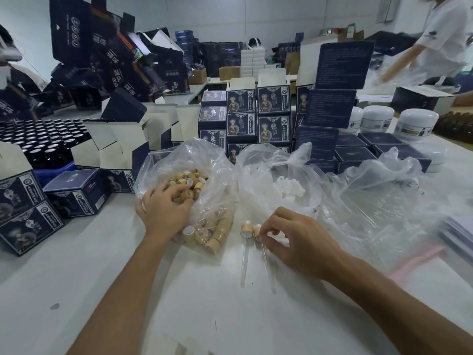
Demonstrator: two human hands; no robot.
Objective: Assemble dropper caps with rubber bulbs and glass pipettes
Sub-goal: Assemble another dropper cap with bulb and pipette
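Bamboo-coloured caps (188, 187) in a clear bag (204, 160) are reached into by the left hand (163, 208), fingers loosely curled; any grasp cannot be told. An assembled dropper (263, 254) is pinched at its collar by the right hand (294, 239), beside a finished dropper (244, 249) on the white table (76, 290).

Dark blue printed cartons (273, 101) stood stacked at table centre, behind the work area. Open-flapped cartons (122, 147) sat to the left, beside a tray of black jars (43, 139). White lidded jars (417, 123) stood far right. A person in a white shirt (445, 34) leaned over the far table.
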